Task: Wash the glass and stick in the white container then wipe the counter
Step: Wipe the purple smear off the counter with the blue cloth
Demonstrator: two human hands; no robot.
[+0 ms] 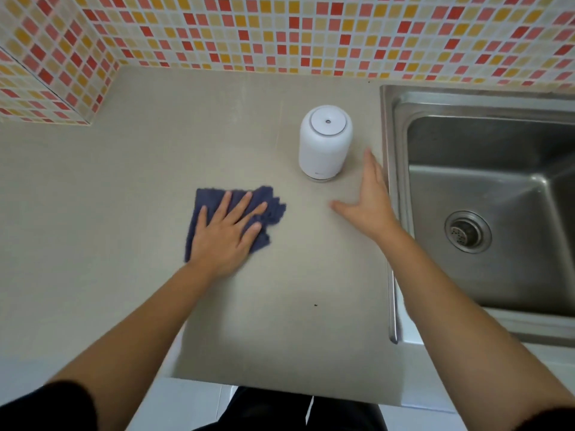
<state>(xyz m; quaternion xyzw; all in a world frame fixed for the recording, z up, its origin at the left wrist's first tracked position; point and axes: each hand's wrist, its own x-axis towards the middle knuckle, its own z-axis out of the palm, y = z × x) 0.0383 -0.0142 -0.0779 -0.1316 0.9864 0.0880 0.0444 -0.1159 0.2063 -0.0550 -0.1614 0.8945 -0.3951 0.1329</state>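
Head view: left hand flat, fingers spread, on blue cloth; right hand open beside white container.

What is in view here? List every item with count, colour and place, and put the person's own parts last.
white container: one, white, upright on the counter left of the sink.
cloth: one, dark blue, flat on the counter, under the left hand.
counter: one, beige, fills the middle of the view.
sink: one, steel, right side, with a drain in its basin.
tiled wall: one, red, orange and cream mosaic, behind the counter.
dark speck: one, on the counter near the front.
left hand: flat on the cloth.
right hand: open, flat by the sink edge, holding nothing.
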